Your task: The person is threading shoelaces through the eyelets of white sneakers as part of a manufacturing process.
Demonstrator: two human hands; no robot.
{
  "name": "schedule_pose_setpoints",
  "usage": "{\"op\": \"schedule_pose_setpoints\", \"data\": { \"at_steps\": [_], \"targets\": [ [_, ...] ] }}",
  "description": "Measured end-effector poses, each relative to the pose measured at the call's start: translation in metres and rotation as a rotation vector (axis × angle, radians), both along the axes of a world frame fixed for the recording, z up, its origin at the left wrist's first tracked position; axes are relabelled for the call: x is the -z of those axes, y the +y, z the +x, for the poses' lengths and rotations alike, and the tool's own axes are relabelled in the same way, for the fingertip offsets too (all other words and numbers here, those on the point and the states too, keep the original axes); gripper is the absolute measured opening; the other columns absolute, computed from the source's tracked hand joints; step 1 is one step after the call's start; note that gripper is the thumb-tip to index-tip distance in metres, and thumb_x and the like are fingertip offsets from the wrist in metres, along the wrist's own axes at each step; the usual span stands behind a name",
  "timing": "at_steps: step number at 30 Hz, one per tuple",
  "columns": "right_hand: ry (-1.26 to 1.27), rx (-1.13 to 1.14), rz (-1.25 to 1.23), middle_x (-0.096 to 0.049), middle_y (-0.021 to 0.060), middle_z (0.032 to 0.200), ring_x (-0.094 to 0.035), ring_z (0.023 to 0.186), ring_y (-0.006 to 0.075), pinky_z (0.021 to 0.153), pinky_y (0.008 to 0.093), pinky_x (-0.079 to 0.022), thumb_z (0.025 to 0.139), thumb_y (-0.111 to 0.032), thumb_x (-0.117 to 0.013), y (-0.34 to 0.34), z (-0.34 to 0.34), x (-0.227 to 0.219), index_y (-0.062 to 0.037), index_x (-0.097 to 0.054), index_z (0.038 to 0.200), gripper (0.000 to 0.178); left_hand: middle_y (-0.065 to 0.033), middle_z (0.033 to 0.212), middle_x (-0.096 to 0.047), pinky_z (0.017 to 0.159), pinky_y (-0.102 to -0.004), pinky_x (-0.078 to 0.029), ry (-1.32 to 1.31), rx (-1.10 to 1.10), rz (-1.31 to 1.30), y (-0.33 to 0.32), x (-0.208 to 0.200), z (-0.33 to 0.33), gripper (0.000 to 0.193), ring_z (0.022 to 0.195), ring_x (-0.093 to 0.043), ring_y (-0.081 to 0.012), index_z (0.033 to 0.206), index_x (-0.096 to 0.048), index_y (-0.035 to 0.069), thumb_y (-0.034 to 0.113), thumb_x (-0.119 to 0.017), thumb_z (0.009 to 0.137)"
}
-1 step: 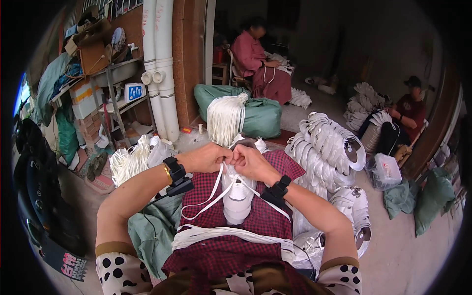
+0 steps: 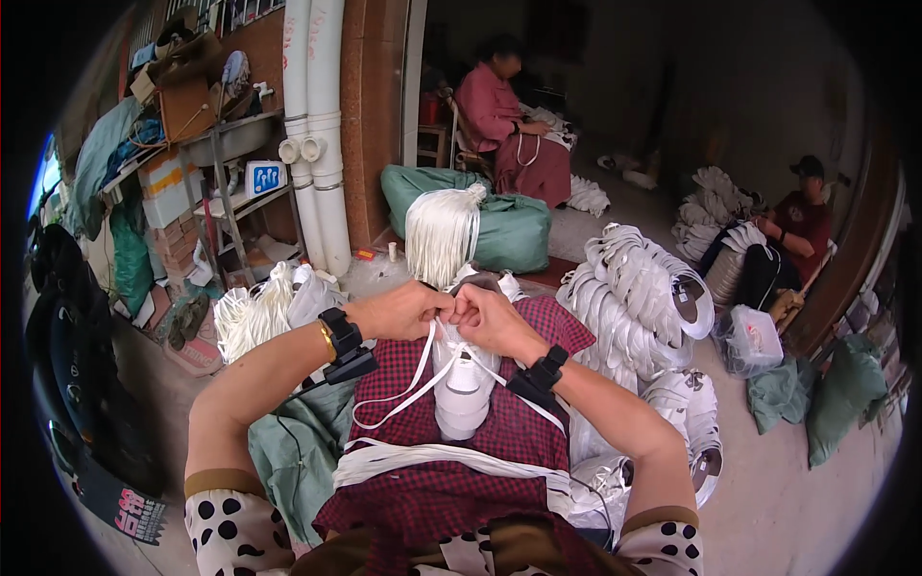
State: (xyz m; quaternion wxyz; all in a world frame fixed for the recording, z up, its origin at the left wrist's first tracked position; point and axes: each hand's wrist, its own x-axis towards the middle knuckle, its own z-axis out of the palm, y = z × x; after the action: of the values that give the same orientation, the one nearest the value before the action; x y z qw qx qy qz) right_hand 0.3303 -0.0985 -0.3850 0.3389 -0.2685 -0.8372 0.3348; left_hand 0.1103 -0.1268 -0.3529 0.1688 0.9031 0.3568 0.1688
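Note:
On my lap, over a red-and-black checked cloth (image 2: 519, 422), lies a white shoe upper (image 2: 464, 408). A white shoelace (image 2: 423, 374) runs through its upper part, with loose lengths looping out to both sides. My left hand (image 2: 408, 309) and my right hand (image 2: 493, 320) meet over the far part of the upper, fingers pinched closed. Both hold the shoelace; their fingertips hide the exact spot where it passes through. More white laces (image 2: 432, 461) lie in a band across the cloth, nearer to me.
Piles of white shoe uppers (image 2: 629, 288) stand at right. A hank of white laces (image 2: 442, 233) rests against a green sack (image 2: 519, 228) ahead; another lace bundle (image 2: 254, 312) is at left. Two people (image 2: 490, 110) sit working beyond. White pipes (image 2: 327, 163) rise at left.

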Motion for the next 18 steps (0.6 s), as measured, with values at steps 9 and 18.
{"op": "schedule_pose_setpoints", "data": {
  "at_steps": [9, 18],
  "targets": [
    [-0.088, 0.044, 0.156, -0.068, 0.014, 0.084, -0.071, 0.081, 0.0236, 0.07, 0.0337, -0.053, 0.077, 0.006, -0.067, -0.007, -0.019, 0.008, -0.0007, -0.047, 0.092, 0.026, -0.0126, 0.072, -0.055, 0.065, -0.0429, -0.044, -0.085, 0.073, 0.211, 0.002, 0.023, -0.009, 0.022, 0.071, -0.056, -0.0324, 0.088, -0.056, 0.003, 0.012, -0.074, 0.081],
    [-0.162, -0.03, 0.215, -0.065, 0.0134, 0.083, -0.068, 0.076, 0.0256, 0.067, 0.0364, -0.053, 0.081, 0.0, -0.065, -0.002, -0.019, 0.006, 0.0006, -0.046, 0.099, 0.026, -0.0136, 0.081, -0.056, 0.07, -0.0423, -0.046, -0.139, 0.133, 0.259, 0.0, 0.025, -0.011, 0.024, 0.078, -0.058, -0.035, 0.092, -0.056, 0.003, 0.007, -0.073, 0.076]
  ]
}}
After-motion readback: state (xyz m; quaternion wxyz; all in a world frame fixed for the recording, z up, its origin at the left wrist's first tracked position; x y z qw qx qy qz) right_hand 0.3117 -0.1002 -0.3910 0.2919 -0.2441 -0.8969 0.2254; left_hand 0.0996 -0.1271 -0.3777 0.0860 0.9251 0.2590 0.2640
